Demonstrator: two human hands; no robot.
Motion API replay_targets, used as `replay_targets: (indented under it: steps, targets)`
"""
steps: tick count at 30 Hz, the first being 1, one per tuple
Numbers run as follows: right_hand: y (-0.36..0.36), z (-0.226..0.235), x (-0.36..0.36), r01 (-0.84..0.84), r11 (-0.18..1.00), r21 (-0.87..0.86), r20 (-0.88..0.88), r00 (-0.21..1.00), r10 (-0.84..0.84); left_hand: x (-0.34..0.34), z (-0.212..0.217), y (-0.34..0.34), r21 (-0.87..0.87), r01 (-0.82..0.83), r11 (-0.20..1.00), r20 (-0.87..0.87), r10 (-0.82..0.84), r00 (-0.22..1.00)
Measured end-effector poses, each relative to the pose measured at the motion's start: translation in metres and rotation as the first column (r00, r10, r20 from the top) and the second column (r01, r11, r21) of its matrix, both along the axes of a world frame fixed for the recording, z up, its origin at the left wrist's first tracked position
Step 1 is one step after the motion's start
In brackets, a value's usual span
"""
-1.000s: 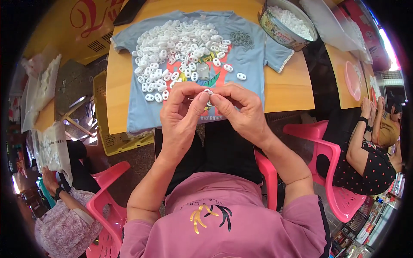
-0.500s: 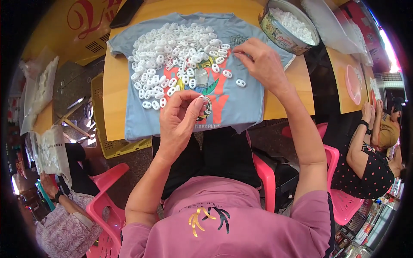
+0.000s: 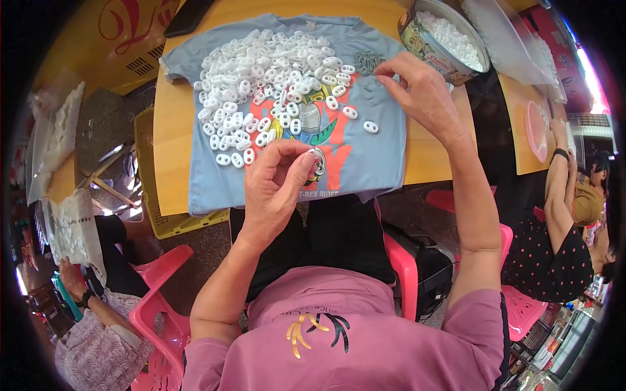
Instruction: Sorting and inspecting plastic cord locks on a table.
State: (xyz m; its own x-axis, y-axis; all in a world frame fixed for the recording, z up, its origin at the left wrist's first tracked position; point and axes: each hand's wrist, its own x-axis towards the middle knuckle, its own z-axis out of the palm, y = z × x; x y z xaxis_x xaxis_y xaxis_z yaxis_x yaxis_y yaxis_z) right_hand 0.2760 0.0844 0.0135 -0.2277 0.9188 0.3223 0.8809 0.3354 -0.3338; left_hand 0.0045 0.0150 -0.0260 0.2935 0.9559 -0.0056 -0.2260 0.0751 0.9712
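A pale blue T-shirt lies spread over the table, bearing a heap of small white oval plastic pieces, each with two holes. Close to the shirt's front edge, my left hand is closed, thumb and forefinger pinching a small white plastic piece that their tips mostly cover. Beside a little pile of thin grey-green metal bits, my right hand hovers with thumb and forefinger drawn together. Whatever lies between those fingertips is too small to make out.
A round tin full of white pieces stands at the back right. A dark flat object rests at the far left table edge. Under the left side sits a yellow crate. Other people sit on pink chairs to both sides.
My right hand has shifted slightly right, staying near the metal bits and uncovering more of them. My left hand keeps its pinch almost in place.
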Motion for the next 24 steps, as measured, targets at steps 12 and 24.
replay_targets:
  steps: [12,24]
  targets:
    - [0.0,-0.003,-0.013,-0.094,0.995,-0.015,0.147,0.985,0.095,-0.003,-0.001,0.001,0.035,0.038,0.999,-0.024,-0.037,0.999]
    - [-0.007,-0.001,-0.009,-0.046,0.997,-0.054,-0.093,0.995,0.041,0.0,0.001,0.0,-0.005,0.018,1.0,0.01,-0.018,1.0]
